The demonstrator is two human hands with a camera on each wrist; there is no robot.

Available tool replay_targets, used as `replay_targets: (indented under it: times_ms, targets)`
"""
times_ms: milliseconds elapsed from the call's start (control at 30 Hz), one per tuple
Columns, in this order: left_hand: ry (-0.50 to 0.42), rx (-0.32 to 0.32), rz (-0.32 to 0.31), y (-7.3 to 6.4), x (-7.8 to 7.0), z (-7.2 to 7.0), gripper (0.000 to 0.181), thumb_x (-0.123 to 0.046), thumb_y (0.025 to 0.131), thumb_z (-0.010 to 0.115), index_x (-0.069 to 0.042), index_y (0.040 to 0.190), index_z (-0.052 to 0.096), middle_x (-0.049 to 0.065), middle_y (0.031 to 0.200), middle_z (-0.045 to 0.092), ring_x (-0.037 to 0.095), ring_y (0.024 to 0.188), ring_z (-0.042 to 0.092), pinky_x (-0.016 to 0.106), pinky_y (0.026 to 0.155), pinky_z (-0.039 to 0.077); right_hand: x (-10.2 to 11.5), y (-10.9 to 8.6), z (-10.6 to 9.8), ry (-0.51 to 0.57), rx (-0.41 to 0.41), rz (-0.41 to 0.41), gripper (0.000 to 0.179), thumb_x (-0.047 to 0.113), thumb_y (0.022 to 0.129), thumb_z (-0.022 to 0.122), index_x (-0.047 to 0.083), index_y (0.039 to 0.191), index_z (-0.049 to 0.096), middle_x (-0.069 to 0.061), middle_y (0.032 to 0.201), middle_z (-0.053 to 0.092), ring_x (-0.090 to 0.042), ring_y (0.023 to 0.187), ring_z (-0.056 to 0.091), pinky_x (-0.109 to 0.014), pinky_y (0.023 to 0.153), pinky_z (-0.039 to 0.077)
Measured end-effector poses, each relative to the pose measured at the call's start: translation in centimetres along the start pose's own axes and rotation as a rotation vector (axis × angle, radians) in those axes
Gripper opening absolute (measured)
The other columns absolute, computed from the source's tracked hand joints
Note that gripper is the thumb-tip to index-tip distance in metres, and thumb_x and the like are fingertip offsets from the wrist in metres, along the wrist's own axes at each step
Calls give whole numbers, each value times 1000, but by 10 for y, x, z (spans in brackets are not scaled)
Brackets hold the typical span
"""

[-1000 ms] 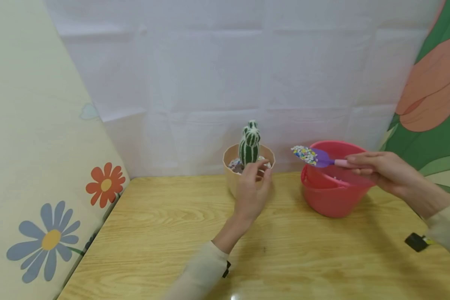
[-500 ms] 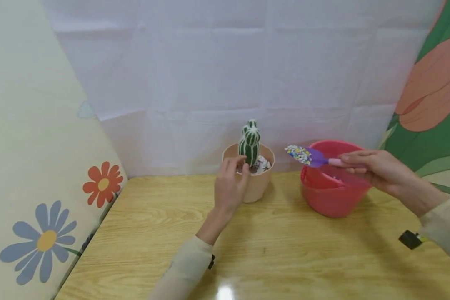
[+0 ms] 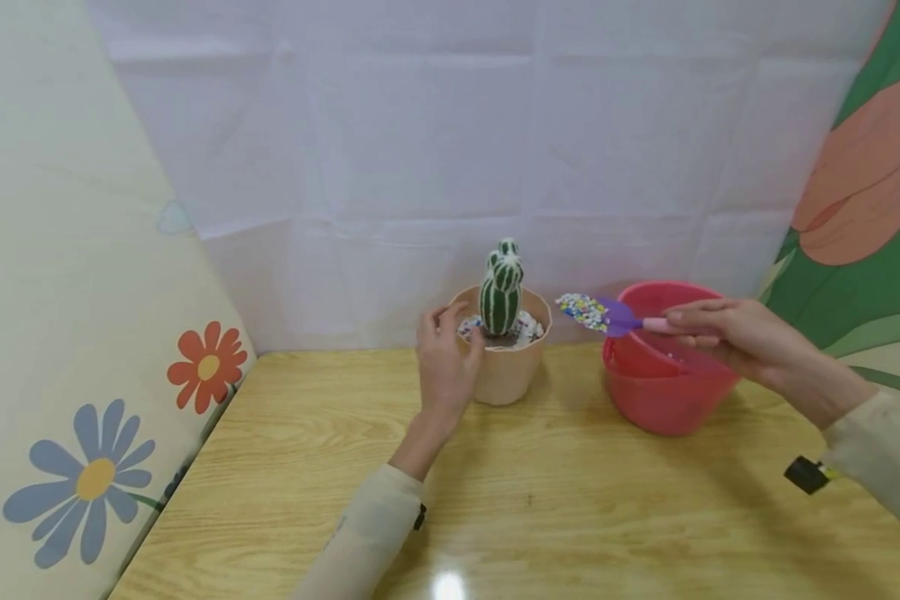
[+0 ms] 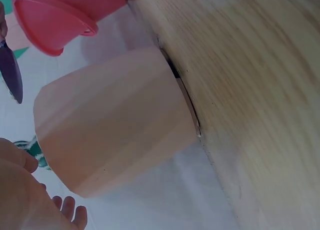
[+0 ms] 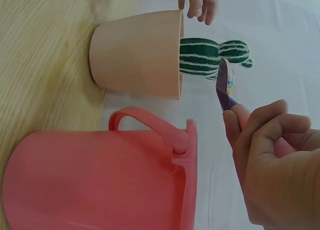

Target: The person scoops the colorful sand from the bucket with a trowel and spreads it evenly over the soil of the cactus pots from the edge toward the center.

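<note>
A green cactus with white stripes [image 3: 500, 306] stands in a peach-coloured pot [image 3: 507, 379] among multicoloured granules and white bits. At the pot's left rim is my left hand [image 3: 446, 367], its fingers slightly bent and apart; whether they touch the rim I cannot tell. My right hand [image 3: 742, 340] grips the pink handle of a small purple trowel [image 3: 621, 317], level above the gap between pot and bucket. Heaped on its blade are coloured granules [image 3: 582, 311]. In the right wrist view, the trowel blade [image 5: 224, 85] appears beside the cactus [image 5: 200, 55], higher than the pot's rim.
A pink bucket [image 3: 667, 404] stands on the wood-grain table [image 3: 570, 517] to the right of the pot, below my right hand. Its handle [image 5: 145, 117] hangs down on the pot's side. A white cloth [image 3: 405, 150] hangs behind, with flower-patterned sheets [image 3: 60, 250] at either side.
My left hand has moved from the front of the pot to its left rim, uncovering the granules and cactus base. My right hand has carried the loaded trowel a little left towards the pot.
</note>
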State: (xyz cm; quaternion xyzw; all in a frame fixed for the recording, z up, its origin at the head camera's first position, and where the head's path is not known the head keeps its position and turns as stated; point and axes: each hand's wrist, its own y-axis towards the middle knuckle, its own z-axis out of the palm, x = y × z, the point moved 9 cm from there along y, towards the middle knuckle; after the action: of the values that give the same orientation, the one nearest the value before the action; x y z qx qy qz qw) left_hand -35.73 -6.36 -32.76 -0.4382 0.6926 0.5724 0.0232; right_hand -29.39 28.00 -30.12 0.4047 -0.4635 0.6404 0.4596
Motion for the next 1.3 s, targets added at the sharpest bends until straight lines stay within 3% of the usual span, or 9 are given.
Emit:
replay_targets:
  times_ms: [267,500,633,700,767,867,1300]
  targets:
    - [-81,85,-165,0,26,7,49,-11,97,66,1,142,52,22,129,49,35,117,51,47,101,48,1,6,9,-5,27,-9,16,2,100,63,0,112,74,-21,117,70,-28,112,66,-32,87,59]
    - [-261,195,-376,-7,50,21,55,-28,106,53,-5,154,40,19,148,44,34,132,45,48,110,42,-3,11,13,-40,23,27,18,3,99,66,0,116,72,-20,120,69,-30,115,64,-34,91,57]
    - [-363,218,-484,-12,59,25,57,-31,107,51,-8,157,37,15,156,40,37,136,43,49,111,42,-3,14,16,-60,38,22,19,3,99,67,0,116,73,-20,120,69,-24,105,71,-20,70,59]
    - [-406,222,-530,-14,63,27,58,-33,106,52,-10,157,37,13,158,39,39,137,42,50,111,42,-3,15,17,-76,34,16,19,3,98,68,-1,116,73,-20,120,69,-16,84,73,-16,56,51]
    - [-438,224,-570,-16,66,29,58,-34,106,53,-12,157,38,11,158,39,40,136,42,49,111,43,-3,18,17,-81,15,11,19,2,96,70,-1,115,73,-20,118,70,-9,66,64,-16,50,43]
    - [-455,228,-598,-18,68,30,58,-33,105,54,-14,157,39,10,159,39,39,135,44,48,109,44,-3,22,18,-93,-6,-3,17,0,95,71,-2,112,74,-19,114,72,-8,57,48,-16,49,40]
    - [-481,232,-624,-19,68,33,60,-32,103,53,-16,159,37,8,159,38,31,130,50,42,105,49,-5,44,30,-18,-78,0,19,-3,92,73,-3,111,71,-19,115,72,-11,67,60,-20,60,56]
